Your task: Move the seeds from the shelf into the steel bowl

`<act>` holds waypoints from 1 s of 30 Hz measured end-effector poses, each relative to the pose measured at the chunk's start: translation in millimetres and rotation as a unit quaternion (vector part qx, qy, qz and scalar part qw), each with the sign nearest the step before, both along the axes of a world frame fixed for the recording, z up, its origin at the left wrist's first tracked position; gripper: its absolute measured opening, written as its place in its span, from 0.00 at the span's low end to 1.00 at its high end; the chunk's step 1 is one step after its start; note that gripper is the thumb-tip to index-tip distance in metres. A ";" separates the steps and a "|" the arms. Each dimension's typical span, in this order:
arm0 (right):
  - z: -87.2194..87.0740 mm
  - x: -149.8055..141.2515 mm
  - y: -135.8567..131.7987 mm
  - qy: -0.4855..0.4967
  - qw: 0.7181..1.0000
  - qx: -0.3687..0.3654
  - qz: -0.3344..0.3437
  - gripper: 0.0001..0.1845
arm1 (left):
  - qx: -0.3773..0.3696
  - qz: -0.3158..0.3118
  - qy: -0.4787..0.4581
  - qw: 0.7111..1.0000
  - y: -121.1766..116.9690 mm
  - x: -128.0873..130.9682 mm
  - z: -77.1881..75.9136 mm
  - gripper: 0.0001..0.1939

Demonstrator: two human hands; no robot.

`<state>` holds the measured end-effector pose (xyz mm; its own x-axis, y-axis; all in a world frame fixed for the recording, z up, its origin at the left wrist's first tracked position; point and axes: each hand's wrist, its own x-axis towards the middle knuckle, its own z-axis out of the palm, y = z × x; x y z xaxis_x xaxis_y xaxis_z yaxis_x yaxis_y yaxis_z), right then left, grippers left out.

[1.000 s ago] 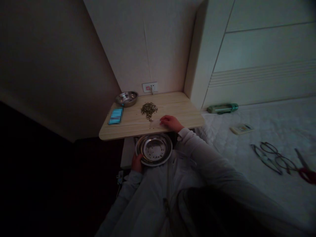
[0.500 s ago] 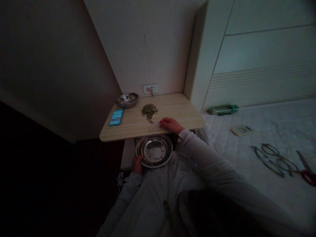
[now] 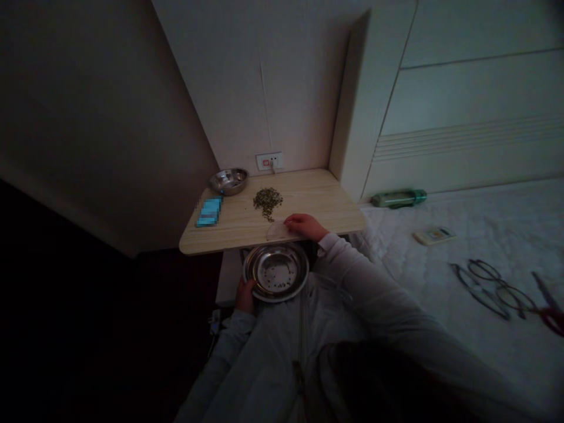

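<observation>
My left hand [image 3: 245,295] is closed on the left rim of a shiny metal basin [image 3: 254,265], held just below the table's front edge. Several small dark bits [image 3: 282,285] lie on the basin's bottom. Over the front of the wooden table, my right hand [image 3: 306,225] pinches a thin clear sheet [image 3: 276,230], probably plastic, lying close to the tabletop. Just beyond the sheet is a heap of small greenish seeds or grains [image 3: 267,200], with a narrow tail trailing towards me.
A smaller metal bowl [image 3: 230,181] and a phone with a blurred blue screen [image 3: 209,211] sit on the left of the table [image 3: 321,194]. On the white bed to the right lie a green bottle [image 3: 399,198], a remote [image 3: 434,235], glasses [image 3: 480,288] and scissors [image 3: 550,311].
The view has tilted very slightly. The clear sheet shows a little more plainly at the front of the table; both hands keep nearly the same places.
</observation>
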<state>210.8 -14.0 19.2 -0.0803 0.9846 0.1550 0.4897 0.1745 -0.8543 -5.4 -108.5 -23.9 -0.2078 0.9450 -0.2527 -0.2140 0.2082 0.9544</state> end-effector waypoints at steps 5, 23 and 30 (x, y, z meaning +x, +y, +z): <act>0.8 0.6 -1.0 0.005 1.000 -0.007 0.016 0.11 | -0.024 0.002 -0.045 0.999 0.6 0.4 -3.7 0.01; 3.5 0.6 -3.0 -0.028 0.999 -0.008 0.014 0.13 | -0.018 -0.009 -0.050 0.999 3.5 -2.0 -13.6 0.07; 3.7 0.7 -2.9 -0.020 1.000 -0.010 0.020 0.13 | -0.015 -0.009 -0.046 0.999 2.3 -1.0 -8.6 0.09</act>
<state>211.5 -16.9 23.0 -0.1252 0.9835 0.1309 0.5160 0.1772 -0.8380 -6.4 -106.2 -32.5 -0.1654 0.9402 -0.2977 -0.2970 0.2404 0.9241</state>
